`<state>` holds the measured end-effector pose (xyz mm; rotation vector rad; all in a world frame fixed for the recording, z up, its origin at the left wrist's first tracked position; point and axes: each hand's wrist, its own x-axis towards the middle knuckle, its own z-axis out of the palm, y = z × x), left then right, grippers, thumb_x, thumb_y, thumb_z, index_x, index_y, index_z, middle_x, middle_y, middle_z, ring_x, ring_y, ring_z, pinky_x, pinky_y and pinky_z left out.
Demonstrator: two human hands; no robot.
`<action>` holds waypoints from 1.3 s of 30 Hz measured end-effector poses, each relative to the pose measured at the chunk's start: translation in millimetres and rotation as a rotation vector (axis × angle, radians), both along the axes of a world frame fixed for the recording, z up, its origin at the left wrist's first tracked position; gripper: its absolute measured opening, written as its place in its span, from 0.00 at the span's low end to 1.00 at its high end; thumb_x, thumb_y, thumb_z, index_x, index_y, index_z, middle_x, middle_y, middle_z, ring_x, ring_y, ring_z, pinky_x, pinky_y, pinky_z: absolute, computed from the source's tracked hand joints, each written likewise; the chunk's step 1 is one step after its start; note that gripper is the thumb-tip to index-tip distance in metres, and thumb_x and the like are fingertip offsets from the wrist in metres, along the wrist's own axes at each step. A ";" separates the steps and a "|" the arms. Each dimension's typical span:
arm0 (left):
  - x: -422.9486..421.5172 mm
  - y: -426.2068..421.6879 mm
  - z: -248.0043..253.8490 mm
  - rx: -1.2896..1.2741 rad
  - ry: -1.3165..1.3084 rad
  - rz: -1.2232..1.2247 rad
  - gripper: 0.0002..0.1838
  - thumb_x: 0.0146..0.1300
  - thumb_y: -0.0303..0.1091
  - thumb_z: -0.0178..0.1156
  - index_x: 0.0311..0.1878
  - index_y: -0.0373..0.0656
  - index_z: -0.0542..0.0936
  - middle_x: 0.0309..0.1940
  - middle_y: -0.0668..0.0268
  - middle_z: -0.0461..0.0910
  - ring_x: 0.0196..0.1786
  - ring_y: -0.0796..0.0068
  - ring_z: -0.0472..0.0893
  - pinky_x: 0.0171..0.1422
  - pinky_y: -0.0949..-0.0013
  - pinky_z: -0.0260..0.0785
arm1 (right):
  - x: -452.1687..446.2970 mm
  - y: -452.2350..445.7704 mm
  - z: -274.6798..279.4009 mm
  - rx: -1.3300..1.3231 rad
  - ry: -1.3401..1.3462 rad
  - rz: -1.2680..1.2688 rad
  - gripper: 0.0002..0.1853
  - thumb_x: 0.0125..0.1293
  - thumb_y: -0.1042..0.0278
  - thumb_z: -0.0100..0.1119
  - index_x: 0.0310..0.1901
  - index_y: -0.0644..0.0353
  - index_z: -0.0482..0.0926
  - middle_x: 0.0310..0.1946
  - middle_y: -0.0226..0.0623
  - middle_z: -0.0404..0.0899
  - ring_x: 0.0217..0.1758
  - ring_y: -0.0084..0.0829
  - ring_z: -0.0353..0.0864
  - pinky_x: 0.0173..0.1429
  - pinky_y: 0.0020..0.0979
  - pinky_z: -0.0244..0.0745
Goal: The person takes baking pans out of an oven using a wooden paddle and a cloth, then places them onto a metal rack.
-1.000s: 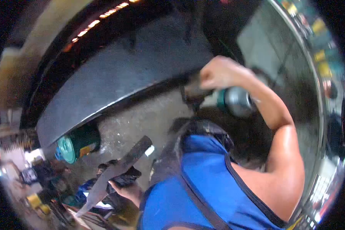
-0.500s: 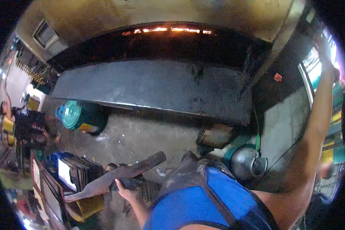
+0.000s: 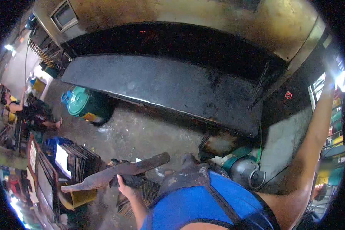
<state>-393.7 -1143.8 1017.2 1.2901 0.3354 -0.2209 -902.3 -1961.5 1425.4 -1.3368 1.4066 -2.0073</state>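
Observation:
Held low in front of me, a long flat brown wooden paddle (image 3: 115, 171) lies across my left hand (image 3: 127, 188), its narrow end to the left. The thumb is closed over a dark cloth-like piece (image 3: 131, 180) against the paddle's underside; the other fingers are hidden. My right arm reaches up along the right edge, where my right hand (image 3: 329, 63) is smeared and its fingers do not show. Ahead is a wide dark metal ledge (image 3: 153, 78) below the opening of a large oven (image 3: 218, 13), with a faint red glow inside.
Dark trays (image 3: 82, 163) stand stacked on edge at lower left, beside a yellow container (image 3: 78, 199). A green drum (image 3: 80, 101) stands under the ledge. A grey gas cylinder (image 3: 243, 172) with a green hose is on the right. Another person (image 3: 30, 111) sits far left.
The bright flames in the oven have dimmed to a faint red glow. My view has shifted slightly. The paddle stays in my left hand, and the right arm remains raised. The other person's posture differs.

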 end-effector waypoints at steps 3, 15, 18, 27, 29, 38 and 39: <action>5.2 11.3 -21.7 -0.045 -0.084 -0.027 0.24 0.72 0.44 0.55 0.56 0.28 0.75 0.50 0.57 0.80 0.47 0.65 0.81 0.56 0.61 0.74 | -1.7 2.1 -2.9 0.003 0.024 -0.048 0.26 0.61 0.47 0.68 0.50 0.62 0.81 0.40 0.37 0.79 0.35 0.27 0.74 0.33 0.29 0.72; 2.6 0.8 -9.3 -0.031 -0.057 0.011 0.30 0.69 0.52 0.58 0.52 0.27 0.79 0.44 0.59 0.82 0.43 0.67 0.82 0.51 0.63 0.75 | -3.5 21.2 -10.3 -0.010 0.094 -0.080 0.27 0.57 0.46 0.70 0.50 0.61 0.82 0.41 0.36 0.79 0.33 0.28 0.72 0.32 0.30 0.67; 9.1 13.7 -32.0 0.006 -0.031 0.023 0.29 0.68 0.51 0.59 0.52 0.28 0.79 0.46 0.58 0.82 0.43 0.65 0.83 0.50 0.60 0.76 | 0.8 20.8 -14.3 -0.002 0.084 -0.046 0.27 0.59 0.48 0.69 0.51 0.61 0.81 0.42 0.36 0.79 0.35 0.28 0.73 0.34 0.30 0.68; 4.1 2.5 -28.5 0.005 -0.119 0.090 0.28 0.68 0.50 0.60 0.52 0.27 0.78 0.47 0.57 0.81 0.46 0.64 0.82 0.54 0.60 0.75 | 10.4 9.7 -21.8 -0.013 0.085 0.000 0.24 0.62 0.52 0.66 0.53 0.60 0.80 0.45 0.36 0.80 0.41 0.29 0.75 0.41 0.30 0.70; 4.7 8.0 -37.6 0.038 -0.162 0.069 0.28 0.68 0.49 0.59 0.53 0.27 0.78 0.48 0.57 0.81 0.47 0.64 0.82 0.54 0.60 0.74 | 5.1 8.2 -24.6 -0.017 0.099 -0.005 0.23 0.63 0.53 0.65 0.54 0.60 0.80 0.45 0.36 0.80 0.42 0.29 0.75 0.43 0.30 0.71; 4.3 3.3 -36.2 -0.138 -0.112 0.021 0.28 0.71 0.51 0.54 0.57 0.32 0.76 0.49 0.57 0.81 0.48 0.60 0.82 0.57 0.57 0.74 | -11.6 27.5 -25.8 -0.110 0.158 0.013 0.21 0.66 0.57 0.62 0.56 0.60 0.79 0.48 0.37 0.81 0.48 0.30 0.77 0.50 0.31 0.73; 5.0 2.8 -36.9 -0.178 -0.082 0.007 0.28 0.71 0.52 0.53 0.58 0.33 0.76 0.49 0.57 0.81 0.48 0.58 0.82 0.57 0.57 0.74 | -11.5 34.4 -23.2 -0.152 0.194 0.010 0.20 0.67 0.57 0.61 0.56 0.59 0.79 0.49 0.37 0.81 0.48 0.30 0.77 0.50 0.31 0.73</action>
